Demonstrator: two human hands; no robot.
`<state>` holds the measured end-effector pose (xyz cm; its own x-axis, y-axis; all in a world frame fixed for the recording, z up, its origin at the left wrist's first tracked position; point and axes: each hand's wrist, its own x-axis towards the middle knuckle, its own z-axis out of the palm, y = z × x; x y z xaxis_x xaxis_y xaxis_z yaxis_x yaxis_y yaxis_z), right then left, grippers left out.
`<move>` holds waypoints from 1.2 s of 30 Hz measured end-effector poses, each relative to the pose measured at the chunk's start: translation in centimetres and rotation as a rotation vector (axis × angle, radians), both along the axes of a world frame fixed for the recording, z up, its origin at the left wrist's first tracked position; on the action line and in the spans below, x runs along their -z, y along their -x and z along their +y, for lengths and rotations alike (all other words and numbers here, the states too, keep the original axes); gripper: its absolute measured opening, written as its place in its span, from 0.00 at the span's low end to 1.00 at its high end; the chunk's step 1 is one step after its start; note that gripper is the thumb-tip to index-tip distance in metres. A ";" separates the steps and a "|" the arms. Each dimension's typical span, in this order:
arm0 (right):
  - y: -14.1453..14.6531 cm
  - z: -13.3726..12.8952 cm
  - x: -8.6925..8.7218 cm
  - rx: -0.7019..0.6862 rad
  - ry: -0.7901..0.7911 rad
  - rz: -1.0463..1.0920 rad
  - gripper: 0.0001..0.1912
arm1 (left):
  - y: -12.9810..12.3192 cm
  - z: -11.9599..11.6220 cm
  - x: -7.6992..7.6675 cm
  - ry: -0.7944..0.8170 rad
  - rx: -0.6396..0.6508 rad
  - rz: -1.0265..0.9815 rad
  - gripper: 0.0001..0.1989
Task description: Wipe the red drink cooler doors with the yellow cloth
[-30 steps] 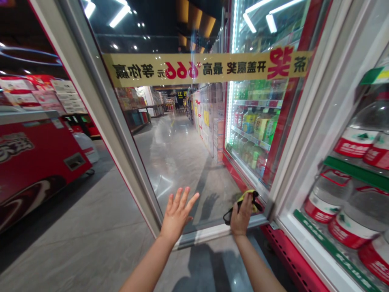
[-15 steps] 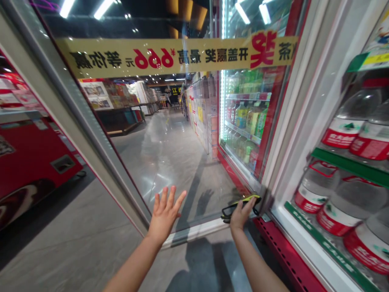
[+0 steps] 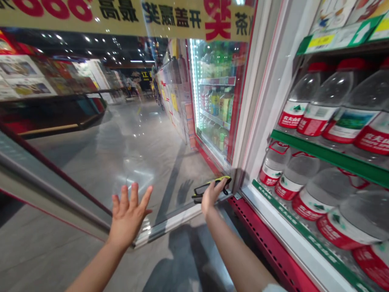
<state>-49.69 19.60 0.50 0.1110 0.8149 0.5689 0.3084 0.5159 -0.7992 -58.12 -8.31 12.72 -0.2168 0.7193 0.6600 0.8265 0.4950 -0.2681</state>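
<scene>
A glass door (image 3: 121,134) with a yellow printed strip (image 3: 176,20) across it stands open in front of me. My left hand (image 3: 129,215) is spread at the lower part of the glass, fingers apart and holding nothing; whether it touches the pane I cannot tell. My right hand (image 3: 212,194) holds a black and yellow-green object (image 3: 200,190), which looks like a strap or glasses, near the door's lower hinge corner. Part of that object is hidden behind the fingers.
On the right, shelves with green edges (image 3: 331,156) hold several large water bottles (image 3: 316,97). A red perforated base (image 3: 267,243) runs below. Through the glass show a lit drinks cooler (image 3: 215,101) and a display table (image 3: 57,117).
The view has turned right and closer to the shelves, so more bottles show. Both hands appear further left in view, with the left still spread and the right still on the object.
</scene>
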 end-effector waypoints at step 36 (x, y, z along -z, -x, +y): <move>0.2 -0.2 4.4 -0.093 0.214 0.079 0.36 | 0.0 0.0 1.0 -0.002 -0.004 0.013 0.57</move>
<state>-49.93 19.44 -3.88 0.0669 0.9249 0.3744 0.1995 0.3552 -0.9132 -58.12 -8.26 11.77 -0.2109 0.7175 0.6638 0.8212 0.4984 -0.2779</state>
